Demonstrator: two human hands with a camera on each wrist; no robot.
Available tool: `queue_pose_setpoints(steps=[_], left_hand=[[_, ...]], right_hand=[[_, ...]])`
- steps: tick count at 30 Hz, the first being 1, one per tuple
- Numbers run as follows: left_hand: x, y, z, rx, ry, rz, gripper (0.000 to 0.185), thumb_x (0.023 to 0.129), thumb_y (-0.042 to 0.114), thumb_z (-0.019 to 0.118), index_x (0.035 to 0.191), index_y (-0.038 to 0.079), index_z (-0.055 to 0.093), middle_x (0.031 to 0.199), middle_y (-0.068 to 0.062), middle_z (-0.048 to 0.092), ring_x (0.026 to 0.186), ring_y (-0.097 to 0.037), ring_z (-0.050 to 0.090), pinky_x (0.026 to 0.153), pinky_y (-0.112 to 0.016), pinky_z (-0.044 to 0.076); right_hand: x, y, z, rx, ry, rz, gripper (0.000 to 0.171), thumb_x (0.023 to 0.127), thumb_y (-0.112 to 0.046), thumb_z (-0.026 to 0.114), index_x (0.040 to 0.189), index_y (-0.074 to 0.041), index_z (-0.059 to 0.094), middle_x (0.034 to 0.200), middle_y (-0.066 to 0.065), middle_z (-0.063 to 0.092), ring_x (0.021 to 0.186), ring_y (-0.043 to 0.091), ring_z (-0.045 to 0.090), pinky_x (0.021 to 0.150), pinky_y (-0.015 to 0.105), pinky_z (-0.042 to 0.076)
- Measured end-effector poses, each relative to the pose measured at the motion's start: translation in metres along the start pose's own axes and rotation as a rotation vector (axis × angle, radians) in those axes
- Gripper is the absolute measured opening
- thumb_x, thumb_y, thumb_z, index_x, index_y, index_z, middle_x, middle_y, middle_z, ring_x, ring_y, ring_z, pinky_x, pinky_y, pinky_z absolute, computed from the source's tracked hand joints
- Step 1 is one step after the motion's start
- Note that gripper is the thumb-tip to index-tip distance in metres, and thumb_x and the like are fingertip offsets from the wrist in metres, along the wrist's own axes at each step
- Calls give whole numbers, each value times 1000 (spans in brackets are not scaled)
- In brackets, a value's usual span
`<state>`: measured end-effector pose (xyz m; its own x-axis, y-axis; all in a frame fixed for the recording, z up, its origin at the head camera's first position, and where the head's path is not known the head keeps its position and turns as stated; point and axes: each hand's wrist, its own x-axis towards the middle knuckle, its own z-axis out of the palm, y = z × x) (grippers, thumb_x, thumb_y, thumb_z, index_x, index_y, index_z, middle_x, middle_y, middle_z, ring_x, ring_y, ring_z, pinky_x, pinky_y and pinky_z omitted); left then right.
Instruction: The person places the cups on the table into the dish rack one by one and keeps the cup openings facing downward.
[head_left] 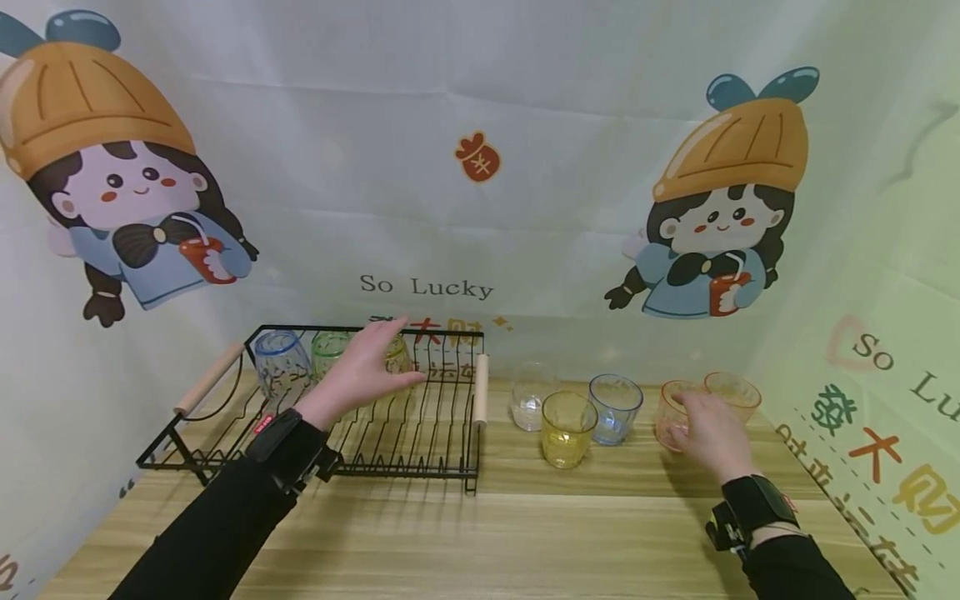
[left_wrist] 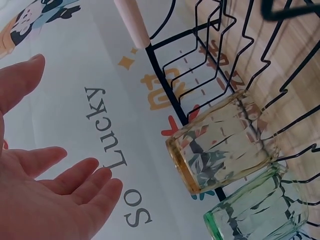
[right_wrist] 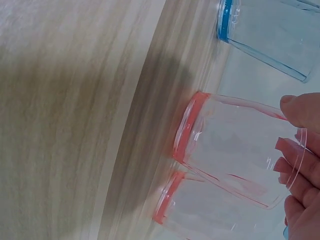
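Note:
My right hand (head_left: 716,433) is at a pink-tinted drinking glass (right_wrist: 232,145) standing on the table; thumb and fingers grip it near its rim. A second pink-tinted glass (head_left: 738,396) stands right beside it. My left hand (head_left: 363,371) hovers over a black wire dish rack (head_left: 405,475), thumb and fingers spread, holding nothing. Below and beside that hand, an amber-yellow glass (left_wrist: 220,145) and a green glass (left_wrist: 260,207) sit upside down in the rack. A blue glass (head_left: 282,362) is at the rack's left end, also upside down.
Between rack and right hand stand a clear glass (head_left: 528,404), a yellow glass (head_left: 568,433) and a blue-rimmed glass (head_left: 615,412), all upright. The rack has wooden handles (head_left: 482,390) at its ends. A printed cloth (head_left: 555,208) hangs behind the wooden table (head_left: 525,542).

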<state>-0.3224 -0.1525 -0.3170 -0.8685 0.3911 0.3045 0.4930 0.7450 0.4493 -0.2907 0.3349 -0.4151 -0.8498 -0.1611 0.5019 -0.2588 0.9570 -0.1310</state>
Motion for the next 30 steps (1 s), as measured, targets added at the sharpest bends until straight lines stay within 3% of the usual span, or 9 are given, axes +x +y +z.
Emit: queue_pose_setpoints(steps=[16, 25, 30], left_hand=[[-5, 6, 2, 20, -13, 27, 87, 90, 30, 74, 154, -2, 25, 153, -29, 30, 142, -45, 25, 116, -56, 27], [-5, 12, 0, 0, -19, 31, 88, 90, 33, 74, 155, 1, 25, 155, -27, 29, 144, -43, 23, 116, -56, 26], [-5, 15, 2, -15, -14, 45, 88, 89, 31, 75, 155, 2, 25, 155, -25, 30, 144, -42, 23, 116, -57, 26]], right_hand=[[1, 0, 8, -21, -12, -7, 32, 81, -4, 73, 109, 10, 64, 100, 27, 65, 96, 46, 60, 84, 59, 50], [0, -2, 10, -60, 21, -24, 19, 77, 0, 75, 93, 3, 65, 77, 13, 63, 74, 36, 61, 68, 52, 51], [-3, -5, 10, -51, 49, -30, 16, 77, 1, 77, 88, 0, 65, 74, 9, 64, 69, 33, 61, 65, 51, 51]])
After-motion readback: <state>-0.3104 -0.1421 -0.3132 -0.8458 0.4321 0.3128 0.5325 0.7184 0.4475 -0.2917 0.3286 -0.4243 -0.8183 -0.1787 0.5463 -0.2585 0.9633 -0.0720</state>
